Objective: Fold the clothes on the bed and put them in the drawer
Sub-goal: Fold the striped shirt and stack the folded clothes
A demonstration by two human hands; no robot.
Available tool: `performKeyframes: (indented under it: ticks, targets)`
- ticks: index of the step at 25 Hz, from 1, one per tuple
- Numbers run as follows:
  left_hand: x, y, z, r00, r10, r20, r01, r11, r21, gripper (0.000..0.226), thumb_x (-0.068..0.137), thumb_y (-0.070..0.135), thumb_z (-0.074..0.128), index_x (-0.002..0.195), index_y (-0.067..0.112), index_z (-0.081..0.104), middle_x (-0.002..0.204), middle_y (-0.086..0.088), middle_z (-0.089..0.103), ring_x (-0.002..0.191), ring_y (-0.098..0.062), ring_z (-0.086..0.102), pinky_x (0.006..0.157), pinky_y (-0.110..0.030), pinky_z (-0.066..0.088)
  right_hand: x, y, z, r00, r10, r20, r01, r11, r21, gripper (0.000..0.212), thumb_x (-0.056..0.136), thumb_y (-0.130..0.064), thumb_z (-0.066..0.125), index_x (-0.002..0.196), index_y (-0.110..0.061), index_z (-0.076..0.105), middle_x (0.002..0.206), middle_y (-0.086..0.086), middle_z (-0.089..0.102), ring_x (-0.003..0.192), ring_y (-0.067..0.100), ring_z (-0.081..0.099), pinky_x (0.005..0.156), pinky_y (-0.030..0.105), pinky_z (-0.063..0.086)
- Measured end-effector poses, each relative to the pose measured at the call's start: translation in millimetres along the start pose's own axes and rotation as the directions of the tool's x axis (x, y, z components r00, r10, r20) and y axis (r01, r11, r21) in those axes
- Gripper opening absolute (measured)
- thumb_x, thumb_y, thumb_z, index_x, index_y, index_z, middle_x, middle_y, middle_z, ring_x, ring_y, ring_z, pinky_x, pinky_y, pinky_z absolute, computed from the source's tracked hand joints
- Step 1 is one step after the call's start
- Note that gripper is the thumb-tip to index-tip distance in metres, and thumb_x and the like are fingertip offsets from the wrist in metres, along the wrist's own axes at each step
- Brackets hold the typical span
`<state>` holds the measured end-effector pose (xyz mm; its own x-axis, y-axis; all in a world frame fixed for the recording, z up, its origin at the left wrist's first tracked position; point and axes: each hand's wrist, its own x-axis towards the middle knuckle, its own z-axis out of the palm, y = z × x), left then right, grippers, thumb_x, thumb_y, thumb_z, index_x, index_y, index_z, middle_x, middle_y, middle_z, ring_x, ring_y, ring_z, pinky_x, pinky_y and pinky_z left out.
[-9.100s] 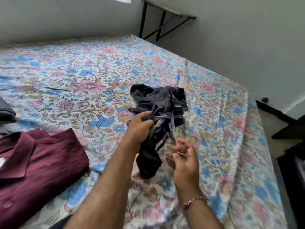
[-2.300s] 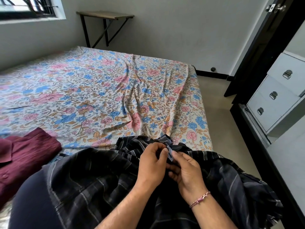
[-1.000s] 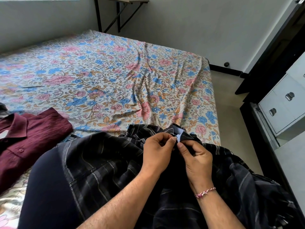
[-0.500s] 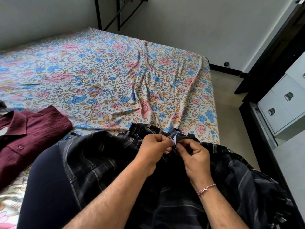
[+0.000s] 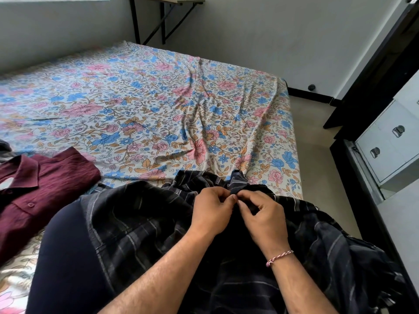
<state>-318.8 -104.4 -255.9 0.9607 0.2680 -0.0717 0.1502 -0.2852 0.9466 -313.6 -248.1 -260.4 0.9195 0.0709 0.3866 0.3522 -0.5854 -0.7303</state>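
The shirt (image 5: 140, 225) on the lap is dark navy with pale stripes. Another shirt (image 5: 34, 191) is maroon. The bed sheet (image 5: 158, 105) is cream with pink, blue and orange flowers.

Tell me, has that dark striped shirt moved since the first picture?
Yes. The dark striped shirt lay crumpled mid-bed, beyond the maroon shirt; now it is spread over the person's lap at the bed's near edge, pinched by both hands.
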Motion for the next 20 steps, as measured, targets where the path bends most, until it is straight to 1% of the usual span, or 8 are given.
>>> performKeyframes:
  ticks: [5,8,10,12,14,15,17,20]
  targets:
    - [3.0,9.2,-10.4,0.977,0.202,0.073,-0.214,0.926,0.310,0.016,0.093,0.034,0.072,0.081,0.023,0.070,0.068,0.009,0.066,0.064,-0.007,0.061,0.059,-0.025,0.045,2.4,-3.4,-11.0,0.979,-0.205,-0.013,0.195,0.947,-0.256,0.024,0.082,-0.018,0.085,0.105,-0.021,0.080,0.102,-0.013,0.076,0.081,0.003,0.071,0.070,0.024,0.060]
    - [-0.5,13.1,-13.1,0.957,0.267,0.109,-0.289,0.886,0.362,0.025,0.092,0.033,0.071,0.071,0.025,0.060,0.063,0.008,0.060,0.059,-0.006,0.055,0.054,-0.024,0.037,3.1,-2.5,-17.2,0.942,-0.335,-0.009,0.310,0.882,-0.354,0.024,0.078,-0.015,0.087,0.100,-0.018,0.079,0.097,-0.009,0.075,0.075,0.010,0.072,0.062,0.028,0.060]
    - [-2.8,13.7,-10.5,0.968,0.237,0.086,-0.251,0.932,0.260,0.021,0.090,0.030,0.074,0.073,0.023,0.065,0.063,0.007,0.065,0.057,-0.005,0.057,0.054,-0.023,0.043,2.5,-2.3,-16.9,0.930,-0.367,-0.028,0.332,0.869,-0.368,0.022,0.078,-0.014,0.085,0.098,-0.017,0.078,0.094,-0.007,0.074,0.074,0.011,0.071,0.062,0.027,0.058]
    - [-5.0,13.9,-5.6,0.994,0.095,0.060,-0.092,0.995,-0.045,0.015,0.090,0.023,0.078,0.077,0.017,0.073,0.061,0.002,0.067,0.053,-0.008,0.058,0.055,-0.025,0.047,2.0,-3.6,-14.8,0.952,-0.294,-0.091,0.261,0.928,-0.266,0.016,0.079,-0.013,0.085,0.092,-0.018,0.078,0.088,-0.009,0.074,0.073,0.008,0.070,0.064,0.024,0.056]
    - [-10.2,16.4,0.4,0.991,-0.086,0.101,0.114,0.941,-0.320,0.014,0.091,0.018,0.079,0.080,0.009,0.075,0.057,-0.003,0.064,0.049,-0.011,0.054,0.055,-0.025,0.046,2.3,-6.8,-12.8,0.991,-0.014,-0.135,0.021,0.998,0.051,0.012,0.079,-0.011,0.086,0.081,-0.020,0.077,0.075,-0.011,0.073,0.066,0.007,0.068,0.063,0.022,0.055]
    - [-12.1,16.8,2.8,0.984,-0.131,0.119,0.167,0.907,-0.387,0.014,0.091,0.017,0.079,0.082,0.007,0.076,0.059,-0.004,0.063,0.049,-0.011,0.053,0.056,-0.024,0.046,1.7,-7.5,-11.0,0.987,0.105,-0.118,-0.083,0.980,0.179,0.015,0.080,-0.009,0.085,0.076,-0.021,0.076,0.070,-0.010,0.073,0.063,0.007,0.068,0.062,0.023,0.054]
    - [-11.8,16.1,4.4,0.981,-0.139,0.134,0.184,0.889,-0.420,0.014,0.091,0.016,0.079,0.084,0.005,0.076,0.062,-0.004,0.063,0.052,-0.012,0.052,0.058,-0.025,0.045,-1.0,-6.7,-7.1,0.986,0.090,-0.137,-0.064,0.980,0.188,0.020,0.080,-0.006,0.084,0.072,-0.020,0.073,0.066,-0.010,0.070,0.061,0.006,0.066,0.062,0.020,0.052]
    - [-2.2,14.1,-2.3,0.994,-0.041,0.106,0.065,0.970,-0.235,0.014,0.087,0.020,0.079,0.078,0.011,0.075,0.061,0.002,0.065,0.054,-0.011,0.054,0.059,-0.028,0.045,-2.6,-5.2,-8.0,0.982,-0.121,-0.143,0.121,0.993,-0.012,0.017,0.081,-0.006,0.084,0.091,-0.016,0.076,0.087,-0.011,0.072,0.079,0.004,0.068,0.075,0.014,0.052]
